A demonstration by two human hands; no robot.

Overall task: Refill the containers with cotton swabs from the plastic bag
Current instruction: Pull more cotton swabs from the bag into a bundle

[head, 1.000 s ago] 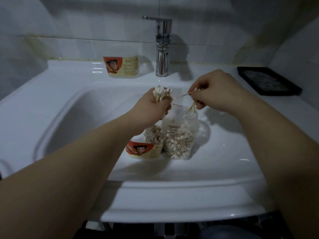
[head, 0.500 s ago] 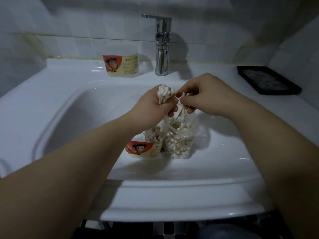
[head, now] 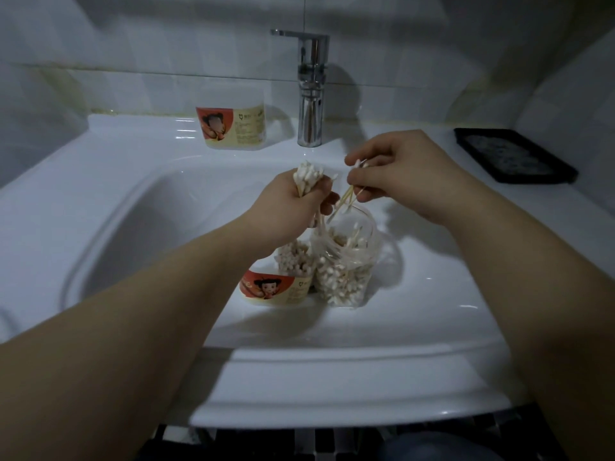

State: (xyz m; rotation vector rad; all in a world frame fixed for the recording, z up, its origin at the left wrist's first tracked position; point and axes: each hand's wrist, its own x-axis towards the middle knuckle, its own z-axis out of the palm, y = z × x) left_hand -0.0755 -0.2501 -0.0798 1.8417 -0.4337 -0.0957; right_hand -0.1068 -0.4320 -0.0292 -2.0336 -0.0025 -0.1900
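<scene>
My left hand (head: 293,204) grips a bundle of cotton swabs (head: 307,174), white tips up, above the sink basin. Right beside it my right hand (head: 396,176) pinches a few wooden-stemmed swabs (head: 347,194) over a clear plastic bag (head: 346,261) full of swabs. The bag stands in the basin, and its rim seems caught under my left hand. A labelled container (head: 283,277) with swabs in it leans against the bag's left side. A second labelled container (head: 233,128) stands on the sink ledge left of the faucet.
A chrome faucet (head: 309,91) rises at the back of the white sink (head: 332,377). A black tray (head: 512,154) lies on the ledge at the right. Tiled walls close in behind and on both sides.
My right hand met my left hand at the bundle, then drew back to the right, still pinching a few swabs. The bundle in my left hand and the bag stayed put.
</scene>
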